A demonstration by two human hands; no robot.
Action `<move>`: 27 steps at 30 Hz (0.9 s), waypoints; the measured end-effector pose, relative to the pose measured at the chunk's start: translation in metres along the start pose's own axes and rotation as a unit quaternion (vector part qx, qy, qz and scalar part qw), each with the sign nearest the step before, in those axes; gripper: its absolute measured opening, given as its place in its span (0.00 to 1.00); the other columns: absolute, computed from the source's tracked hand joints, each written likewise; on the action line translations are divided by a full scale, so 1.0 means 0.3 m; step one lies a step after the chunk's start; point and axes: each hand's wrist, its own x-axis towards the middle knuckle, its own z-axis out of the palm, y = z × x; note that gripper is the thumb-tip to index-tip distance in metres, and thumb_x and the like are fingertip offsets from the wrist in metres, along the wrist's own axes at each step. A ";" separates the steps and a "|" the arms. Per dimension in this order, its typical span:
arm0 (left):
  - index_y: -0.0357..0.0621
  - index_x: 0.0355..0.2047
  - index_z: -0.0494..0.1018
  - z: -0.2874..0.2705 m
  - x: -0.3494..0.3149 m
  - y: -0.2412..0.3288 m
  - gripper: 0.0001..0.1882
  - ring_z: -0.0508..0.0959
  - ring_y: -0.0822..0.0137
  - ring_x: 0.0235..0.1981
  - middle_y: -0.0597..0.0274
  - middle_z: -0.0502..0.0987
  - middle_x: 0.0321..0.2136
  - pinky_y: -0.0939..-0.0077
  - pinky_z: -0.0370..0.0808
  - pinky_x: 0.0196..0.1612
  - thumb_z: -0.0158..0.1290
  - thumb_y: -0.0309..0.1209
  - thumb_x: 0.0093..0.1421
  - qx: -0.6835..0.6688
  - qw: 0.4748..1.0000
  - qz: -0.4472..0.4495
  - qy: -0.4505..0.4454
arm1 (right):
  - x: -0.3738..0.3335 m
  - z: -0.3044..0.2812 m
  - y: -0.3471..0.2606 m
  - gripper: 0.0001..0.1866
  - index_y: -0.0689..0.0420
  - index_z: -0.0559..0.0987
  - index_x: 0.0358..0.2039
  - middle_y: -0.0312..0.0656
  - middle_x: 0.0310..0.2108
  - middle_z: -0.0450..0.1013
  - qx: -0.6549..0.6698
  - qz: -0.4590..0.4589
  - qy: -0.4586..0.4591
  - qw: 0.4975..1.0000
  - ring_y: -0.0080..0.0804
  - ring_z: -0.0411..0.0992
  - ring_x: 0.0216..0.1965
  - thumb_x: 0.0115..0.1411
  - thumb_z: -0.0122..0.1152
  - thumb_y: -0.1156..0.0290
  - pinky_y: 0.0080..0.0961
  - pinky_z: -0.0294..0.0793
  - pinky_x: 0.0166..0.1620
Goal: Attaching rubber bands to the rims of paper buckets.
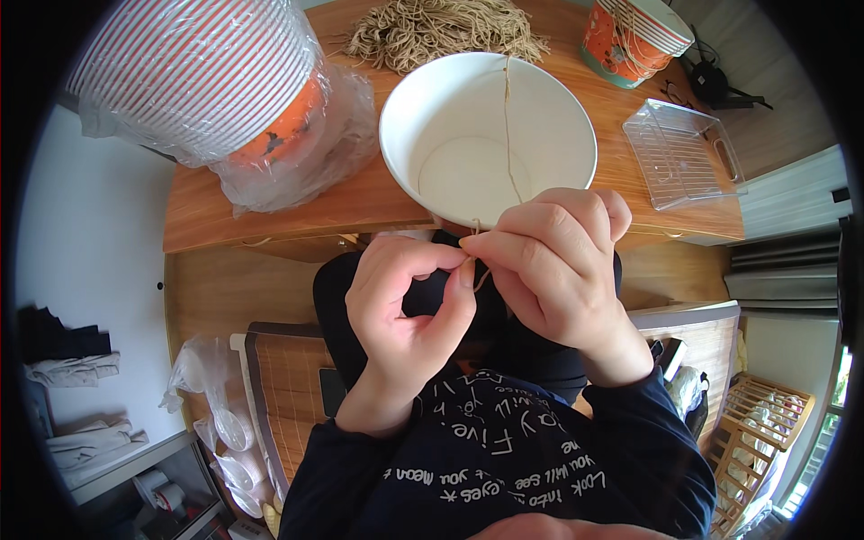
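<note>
A large white-lined paper bucket point(432, 112) sits at the table's near edge, its open mouth tilted toward me. One tan string point(509, 135) runs from the far rim down across the inside to the near rim. Just in front of that near rim, my left hand point(405, 301) pinches the string's end between thumb and forefinger. Meeting it there, my right hand point(553, 265) pinches the same string with its fingertips. A short loop hangs below the fingers. Whether a knot is in it, I cannot tell.
A tall stack of paper buckets point(207, 81) in clear plastic stands left on the wooden table point(202, 207). Behind the bucket lies a heap of tan strings point(441, 31). More orange buckets point(621, 45), hung with strings, stand at the far right, near a clear plastic tray point(679, 153).
</note>
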 end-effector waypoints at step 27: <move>0.40 0.30 0.77 0.016 -0.006 -0.019 0.08 0.74 0.61 0.25 0.63 0.78 0.25 0.70 0.70 0.32 0.62 0.18 0.49 0.096 0.990 0.106 0.018 | -0.015 0.001 -0.020 0.19 0.47 0.85 0.37 0.28 0.34 0.73 -0.010 0.021 -0.006 1.000 0.29 0.69 0.37 0.40 0.69 0.71 0.28 0.59 0.45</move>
